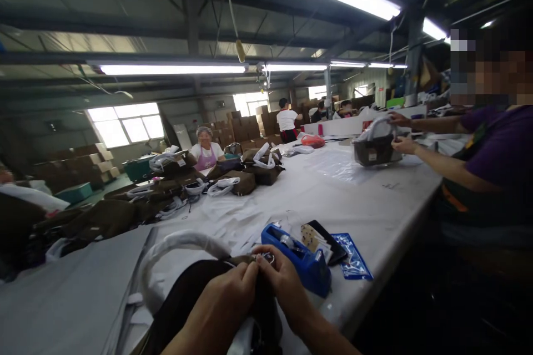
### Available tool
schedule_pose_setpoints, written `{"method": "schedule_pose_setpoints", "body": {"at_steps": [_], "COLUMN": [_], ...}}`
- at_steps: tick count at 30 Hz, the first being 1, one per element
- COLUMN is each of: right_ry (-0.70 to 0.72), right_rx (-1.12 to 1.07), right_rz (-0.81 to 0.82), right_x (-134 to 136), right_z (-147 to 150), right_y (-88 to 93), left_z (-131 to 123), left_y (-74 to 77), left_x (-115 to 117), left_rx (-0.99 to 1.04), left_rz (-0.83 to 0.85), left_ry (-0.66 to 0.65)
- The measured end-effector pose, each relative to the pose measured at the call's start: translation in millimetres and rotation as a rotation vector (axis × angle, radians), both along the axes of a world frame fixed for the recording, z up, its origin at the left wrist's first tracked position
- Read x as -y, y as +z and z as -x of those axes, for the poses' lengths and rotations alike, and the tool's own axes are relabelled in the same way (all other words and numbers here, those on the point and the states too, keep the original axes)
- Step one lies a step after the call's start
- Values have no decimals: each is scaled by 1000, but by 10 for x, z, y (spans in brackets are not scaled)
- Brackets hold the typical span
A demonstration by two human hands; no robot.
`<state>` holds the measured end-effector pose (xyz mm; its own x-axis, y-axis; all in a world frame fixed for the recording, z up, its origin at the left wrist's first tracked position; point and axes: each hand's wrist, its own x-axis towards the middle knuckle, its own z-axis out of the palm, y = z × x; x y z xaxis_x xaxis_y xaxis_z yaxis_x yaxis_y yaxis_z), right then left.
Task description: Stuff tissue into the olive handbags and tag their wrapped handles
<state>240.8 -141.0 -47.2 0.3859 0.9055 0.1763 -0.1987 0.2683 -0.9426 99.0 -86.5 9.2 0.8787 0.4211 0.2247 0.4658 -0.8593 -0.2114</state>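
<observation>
The dark bag (pixel 177 294) is at the near side of the counter (pixel 333 199), directly in front of me. My left grip (pixel 227 297) is pinched narrow on the bag's top, near the zipper end; my right grip (pixel 285 280) is closed on it alongside, at a metal ring (pixel 268 258). The bag's contents cannot be determined. A wrapped handle (pixel 183 239) arches over it. Right of the bag, a blue dispenser (pixel 306 266) contains a tape roll (pixel 287 241); a blue packet (pixel 353 257) lies beyond. Wrapped-handle bags (pixel 244 182) are heaped farther left. At right, a co-worker in purple (pixel 495 150) holds another bag (pixel 370 151). Cartons (pixel 241 130) are stacked behind; tube lights (pixel 172 70) hang overhead.
</observation>
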Motion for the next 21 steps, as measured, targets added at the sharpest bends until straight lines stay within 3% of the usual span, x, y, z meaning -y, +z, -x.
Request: {"method": "schedule_pose_setpoints", "body": {"at_steps": [2, 8, 14, 17, 21], "right_ry": [-46, -120, -80, -102, -165], "right_rx": [34, 54, 113, 182, 295], "right_rz": [-49, -36, -32, -46, -33], "right_x": [-12, -30, -56, -77, -97], "right_z": [15, 16, 4, 33, -10], "right_y": [-29, -65, -44, -23, 26], "left_z": [-15, -34, -11, 0, 166], "left_y": [30, 219, 443, 442, 296], "left_x": [30, 101, 70, 7, -126], "left_rx": [-52, -107, -212, -287, -268], "left_rz": [-49, 71, 174, 120, -4], "left_ry": [-2, 87, -50, -82, -143]}}
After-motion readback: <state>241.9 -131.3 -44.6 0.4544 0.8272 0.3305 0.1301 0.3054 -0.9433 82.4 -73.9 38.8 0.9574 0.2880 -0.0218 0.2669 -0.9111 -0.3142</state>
